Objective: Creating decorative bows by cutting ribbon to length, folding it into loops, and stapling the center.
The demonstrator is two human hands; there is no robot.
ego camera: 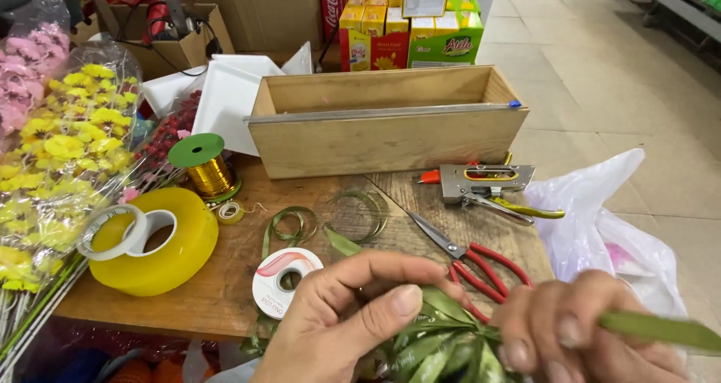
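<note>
Ribbon loops of the green ribbon bow (443,345) sit pinched under the left hand (342,323) thumb at six o'clock on the wooden table (225,285); the right hand (578,330) grips the ribbon tail (661,330), pulled toward three o'clock. Slack thumb pressure would likely let the loops spring apart. Red-handled scissors (469,259) lie at twelve o'clock of the bow, blades open, near the knuckles.

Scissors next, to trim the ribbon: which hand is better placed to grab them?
Probably the right hand. The red-handled scissors lie on the wooden table just ahead of its knuckles, though it pinches a green ribbon strand. The left hand pins the green ribbon bow.
</note>
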